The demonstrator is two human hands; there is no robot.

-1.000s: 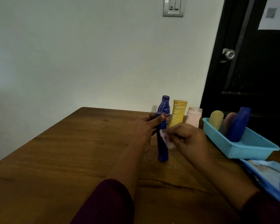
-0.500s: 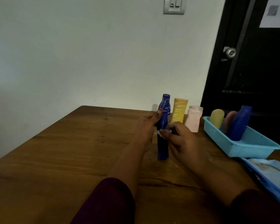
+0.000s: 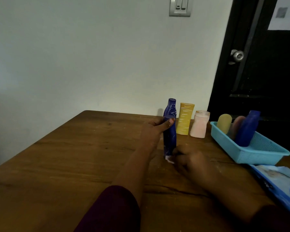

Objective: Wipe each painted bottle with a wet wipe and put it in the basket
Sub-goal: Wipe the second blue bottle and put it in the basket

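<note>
dark blue bottle (image 3: 169,136) with pale streaks, yellow bottle (image 3: 185,118), pink bottle (image 3: 199,124), light blue basket (image 3: 258,154), white wipe (image 3: 169,159), brown wood table (image 3: 65,164), maroon sleeve (image 3: 112,210)

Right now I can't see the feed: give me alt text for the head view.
The left hand steadies an upright blue bottle on the wooden table while the right hand rubs a wet wipe at its base. Three bottles lie in the blue basket.

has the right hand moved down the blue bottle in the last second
Yes. The right hand with the wipe has dropped from mid-height to the base of the blue bottle, near the table.
</note>
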